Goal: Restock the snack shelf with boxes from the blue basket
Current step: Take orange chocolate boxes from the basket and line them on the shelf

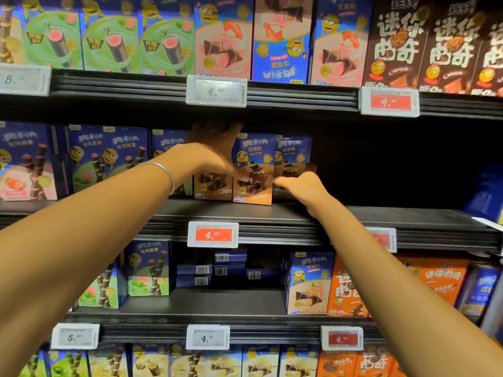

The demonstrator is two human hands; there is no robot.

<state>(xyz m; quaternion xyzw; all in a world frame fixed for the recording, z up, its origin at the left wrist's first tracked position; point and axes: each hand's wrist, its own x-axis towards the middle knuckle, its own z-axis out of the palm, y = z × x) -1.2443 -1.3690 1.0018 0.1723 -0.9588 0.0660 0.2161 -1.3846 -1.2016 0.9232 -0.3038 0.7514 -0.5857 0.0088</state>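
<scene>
Both forearms are stretching up n away from the viewer, bracelet [167, 174] riding on the left wrist. Left hand [215, 151] is lying over the upper half of the left box [212, 186], w/ fingers going up over its top and the thumb crossing onto the front box [254, 164]. Too blurry to say if it's gripping or just pushing, can't tell tbh. Right hand [298, 185] is wrapping round the lower right side of the right box [292, 151], thumb on the front, a fingertip poking out past its far edge, so it's clamping that one. All three boxes are standing upright side by side on the middle shelf [381, 219], packed close. Blue basket isn't showing anywhere in view.

What's worrying me imo: front box is sitting proud of its neighbours, close to the shelf lip just above the red price tag [212, 234], so a shove from either side is risking tipping it off fwd. Left fingers are also running tight under the upper shelf [299, 97], so anything being lifted there is prob going to be catching.

Room-wise, right of the boxes the shelf is lying bare n dark all the way back, so plenty of space for sliding stuff over. Left side is packed w/ other boxes [109, 156], no give there.
</scene>
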